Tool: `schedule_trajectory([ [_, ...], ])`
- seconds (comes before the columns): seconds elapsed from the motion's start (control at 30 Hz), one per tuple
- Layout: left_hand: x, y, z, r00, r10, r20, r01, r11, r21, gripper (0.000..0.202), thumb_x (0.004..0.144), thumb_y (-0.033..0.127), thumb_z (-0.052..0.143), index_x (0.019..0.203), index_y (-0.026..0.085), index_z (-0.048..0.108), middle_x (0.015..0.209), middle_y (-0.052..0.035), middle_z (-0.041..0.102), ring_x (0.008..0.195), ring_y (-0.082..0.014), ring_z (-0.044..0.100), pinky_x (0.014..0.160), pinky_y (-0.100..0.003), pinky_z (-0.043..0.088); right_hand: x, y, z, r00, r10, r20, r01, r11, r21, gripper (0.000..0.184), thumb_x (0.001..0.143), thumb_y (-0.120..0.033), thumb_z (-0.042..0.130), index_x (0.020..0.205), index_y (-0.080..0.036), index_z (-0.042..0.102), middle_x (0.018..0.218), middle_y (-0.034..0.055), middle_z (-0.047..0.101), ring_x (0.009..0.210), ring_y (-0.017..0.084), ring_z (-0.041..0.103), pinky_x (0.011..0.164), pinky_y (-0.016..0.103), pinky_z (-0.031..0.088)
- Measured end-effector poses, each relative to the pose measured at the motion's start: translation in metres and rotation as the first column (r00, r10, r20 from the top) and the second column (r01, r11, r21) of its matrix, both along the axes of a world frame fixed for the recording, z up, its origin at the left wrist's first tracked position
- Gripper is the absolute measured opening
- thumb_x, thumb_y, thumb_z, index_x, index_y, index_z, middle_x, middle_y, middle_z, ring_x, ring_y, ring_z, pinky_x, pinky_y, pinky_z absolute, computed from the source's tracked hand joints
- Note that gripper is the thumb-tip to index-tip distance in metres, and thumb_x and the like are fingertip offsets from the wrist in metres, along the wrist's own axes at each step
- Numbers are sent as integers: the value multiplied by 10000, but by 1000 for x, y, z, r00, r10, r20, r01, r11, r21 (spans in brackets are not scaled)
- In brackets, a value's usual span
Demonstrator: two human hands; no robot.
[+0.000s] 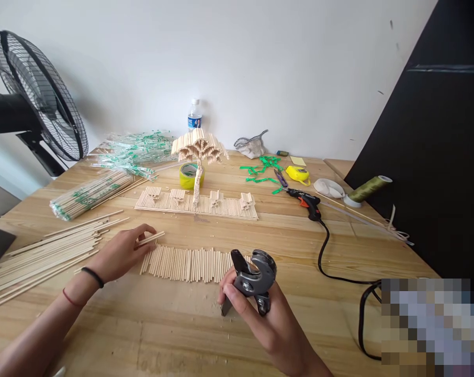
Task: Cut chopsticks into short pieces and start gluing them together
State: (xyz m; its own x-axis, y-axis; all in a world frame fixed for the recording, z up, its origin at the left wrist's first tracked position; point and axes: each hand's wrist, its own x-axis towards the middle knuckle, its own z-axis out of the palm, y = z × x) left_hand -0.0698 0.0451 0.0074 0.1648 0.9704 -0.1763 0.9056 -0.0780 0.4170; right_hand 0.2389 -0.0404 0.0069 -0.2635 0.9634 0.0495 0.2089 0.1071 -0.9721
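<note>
My left hand pinches a couple of short wooden sticks just above the left end of a row of cut sticks. Those pieces lie side by side on the wooden table. In my right hand is a metal hand cutter with a hooked jaw, held over the row's right end. Behind the row stands a model tree of sticks, its canopy stepped, on a flat stick base carrying several small stick clusters. Long uncut sticks spread out left of my left hand.
A bagged stick bundle and crumpled wrappers lie at the back left, near a fan. Yellow tape and a bottle stand behind the tree. A corded glue gun, tape measure and thread spool are right.
</note>
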Motion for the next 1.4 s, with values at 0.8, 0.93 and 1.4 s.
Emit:
schedule_trajectory([
  [0.8, 2, -2, 10, 997, -80, 13, 81, 992, -93, 407, 956, 563, 434, 939, 226, 662, 767, -21, 697, 702, -221, 624, 635, -297, 399, 2, 0, -1, 999, 35, -2, -35, 999, -30, 336, 1014, -481, 544, 857, -203, 649, 849, 54, 687, 823, 210, 636, 780, 344, 478],
  [0.93, 0, 0, 6, 996, -88, 32, 90, 993, -72, 409, 940, 588, 474, 991, 231, 668, 745, -9, 685, 688, -215, 615, 627, -289, 394, 3, 3, 2, 999, 47, -2, -48, 998, -28, 342, 1017, -478, 536, 850, -203, 652, 854, 59, 703, 829, 214, 644, 794, 351, 480],
  [1.4, -18, 8, -13, 999, -38, 12, 35, 979, 199, 352, 962, 484, 464, 952, 211, 686, 929, -64, 736, 816, -253, 678, 718, -343, 482, -2, 5, -19, 897, -198, -395, 88, 956, -279, 523, 900, -615, 662, 654, -205, 448, 626, -63, 447, 415, 64, 447, 413, 229, 281],
])
